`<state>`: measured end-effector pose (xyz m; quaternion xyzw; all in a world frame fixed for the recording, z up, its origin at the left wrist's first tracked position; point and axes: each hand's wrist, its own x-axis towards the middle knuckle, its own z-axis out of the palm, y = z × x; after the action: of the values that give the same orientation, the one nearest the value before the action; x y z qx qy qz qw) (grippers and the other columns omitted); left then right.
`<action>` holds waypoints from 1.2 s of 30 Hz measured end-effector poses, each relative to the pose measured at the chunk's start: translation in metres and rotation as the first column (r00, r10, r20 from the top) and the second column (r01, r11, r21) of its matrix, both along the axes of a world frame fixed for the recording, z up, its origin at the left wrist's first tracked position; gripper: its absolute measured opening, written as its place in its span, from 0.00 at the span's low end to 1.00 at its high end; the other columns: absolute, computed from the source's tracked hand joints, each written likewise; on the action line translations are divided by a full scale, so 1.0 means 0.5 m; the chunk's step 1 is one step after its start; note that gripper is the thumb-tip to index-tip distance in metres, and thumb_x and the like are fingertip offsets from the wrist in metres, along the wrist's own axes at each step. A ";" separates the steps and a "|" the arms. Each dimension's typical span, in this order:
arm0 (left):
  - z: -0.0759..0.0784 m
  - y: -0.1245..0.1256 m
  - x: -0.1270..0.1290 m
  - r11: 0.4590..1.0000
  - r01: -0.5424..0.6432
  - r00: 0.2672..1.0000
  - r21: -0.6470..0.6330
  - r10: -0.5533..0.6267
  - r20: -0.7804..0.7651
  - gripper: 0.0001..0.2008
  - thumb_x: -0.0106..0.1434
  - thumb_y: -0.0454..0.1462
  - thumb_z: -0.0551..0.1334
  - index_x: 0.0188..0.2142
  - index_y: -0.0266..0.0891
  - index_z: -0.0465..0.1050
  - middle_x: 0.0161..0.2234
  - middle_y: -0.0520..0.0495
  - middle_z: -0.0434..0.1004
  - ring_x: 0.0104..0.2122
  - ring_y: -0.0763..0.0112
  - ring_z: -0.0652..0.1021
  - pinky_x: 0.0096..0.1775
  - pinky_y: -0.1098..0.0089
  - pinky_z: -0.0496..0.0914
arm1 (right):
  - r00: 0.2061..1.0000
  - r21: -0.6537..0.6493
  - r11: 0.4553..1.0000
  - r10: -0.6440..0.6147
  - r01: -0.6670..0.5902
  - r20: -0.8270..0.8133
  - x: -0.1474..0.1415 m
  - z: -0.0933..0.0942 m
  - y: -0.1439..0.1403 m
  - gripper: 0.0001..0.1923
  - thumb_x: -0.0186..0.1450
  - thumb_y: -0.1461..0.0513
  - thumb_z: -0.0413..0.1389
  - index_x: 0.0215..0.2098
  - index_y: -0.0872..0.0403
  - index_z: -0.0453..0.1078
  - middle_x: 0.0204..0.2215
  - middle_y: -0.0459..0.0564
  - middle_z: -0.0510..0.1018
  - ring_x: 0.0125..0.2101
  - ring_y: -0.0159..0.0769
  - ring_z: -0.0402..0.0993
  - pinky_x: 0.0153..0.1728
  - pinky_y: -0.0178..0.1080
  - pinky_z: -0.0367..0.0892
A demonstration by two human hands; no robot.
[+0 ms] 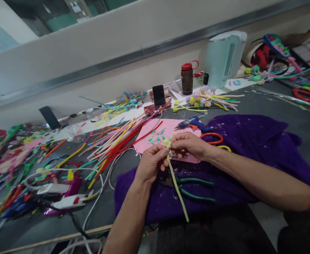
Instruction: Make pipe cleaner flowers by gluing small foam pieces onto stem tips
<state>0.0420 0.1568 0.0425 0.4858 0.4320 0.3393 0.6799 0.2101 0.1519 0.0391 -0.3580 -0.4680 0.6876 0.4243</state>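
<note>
Left hand and right hand pinched on yellow-green pipe cleaner, small bud formed at top, stem dangling loose. Finished flowers well beyond hands; unused pipe cleaners left of hands on counter.

No readable text, brand, number or sign anywhere. Paper sheet beside kettle carries bluish marks, too blurred to read. Bottle, phone: no legible label.

A dark grey table stands against a pale wall with a metal strip.
</note>
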 end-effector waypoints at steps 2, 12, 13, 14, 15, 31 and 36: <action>-0.001 0.000 0.000 1.000 -0.008 1.000 0.009 0.008 0.004 0.11 0.51 0.40 0.65 0.27 0.35 0.67 0.13 0.56 0.67 0.11 0.83 0.65 0.13 0.83 0.57 | 1.000 -0.002 1.000 0.007 -0.007 -0.003 0.001 0.001 0.000 0.05 0.54 0.63 0.54 0.23 0.58 0.66 0.17 0.43 0.72 0.13 0.23 0.65 0.12 0.26 0.55; 0.005 -0.003 0.003 0.999 -0.040 0.999 0.022 0.040 0.002 0.12 0.50 0.41 0.66 0.26 0.35 0.67 0.15 0.56 0.67 0.12 0.83 0.65 0.13 0.82 0.57 | 0.998 0.028 0.998 -0.063 0.063 0.031 0.001 -0.003 0.002 0.12 0.54 0.56 0.57 0.24 0.58 0.67 0.16 0.43 0.71 0.13 0.22 0.63 0.13 0.27 0.55; 0.005 -0.003 0.003 0.999 -0.041 0.999 0.024 0.042 -0.008 0.12 0.49 0.41 0.66 0.26 0.35 0.67 0.15 0.56 0.67 0.12 0.83 0.66 0.13 0.82 0.57 | 0.997 0.041 0.997 -0.067 0.065 0.037 0.000 -0.004 0.001 0.12 0.53 0.57 0.59 0.24 0.58 0.66 0.15 0.41 0.69 0.13 0.22 0.61 0.13 0.27 0.55; 0.006 -0.003 0.004 0.999 -0.041 0.999 0.025 0.042 -0.018 0.12 0.49 0.41 0.66 0.26 0.35 0.67 0.15 0.56 0.67 0.12 0.82 0.66 0.13 0.82 0.57 | 0.997 0.054 0.996 -0.067 0.065 0.042 0.000 -0.004 0.001 0.11 0.53 0.58 0.59 0.24 0.58 0.66 0.13 0.40 0.68 0.12 0.22 0.60 0.14 0.27 0.55; 0.006 -0.003 0.004 0.999 -0.040 0.999 0.024 0.041 -0.026 0.12 0.49 0.41 0.66 0.26 0.35 0.67 0.15 0.56 0.67 0.12 0.82 0.66 0.13 0.82 0.57 | 0.997 0.067 0.996 -0.068 0.064 0.047 -0.001 -0.003 0.000 0.11 0.52 0.58 0.60 0.24 0.58 0.66 0.12 0.40 0.67 0.12 0.21 0.59 0.14 0.27 0.55; 0.002 -0.001 -0.002 0.989 0.135 0.987 -0.066 -0.128 0.100 0.13 0.53 0.42 0.63 0.22 0.33 0.66 0.12 0.56 0.62 0.09 0.87 0.57 0.13 0.81 0.48 | 0.992 0.001 1.000 -0.029 0.029 -0.125 -0.007 -0.016 0.003 0.12 0.48 0.61 0.63 0.28 0.58 0.67 0.14 0.39 0.70 0.13 0.21 0.62 0.14 0.25 0.56; -0.003 0.001 -0.001 0.978 0.177 0.980 -0.113 -0.164 0.111 0.15 0.54 0.43 0.62 0.20 0.33 0.66 0.10 0.57 0.58 0.09 0.87 0.55 0.13 0.80 0.47 | 0.986 -0.033 0.999 -0.013 0.008 -0.167 -0.009 -0.020 0.005 0.11 0.48 0.61 0.63 0.25 0.58 0.67 0.12 0.39 0.68 0.11 0.20 0.59 0.13 0.25 0.54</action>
<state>0.0416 0.1571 0.0410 0.4608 0.3737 0.2767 0.7560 0.2054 0.1542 0.0290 -0.3082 -0.4178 0.7204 0.4599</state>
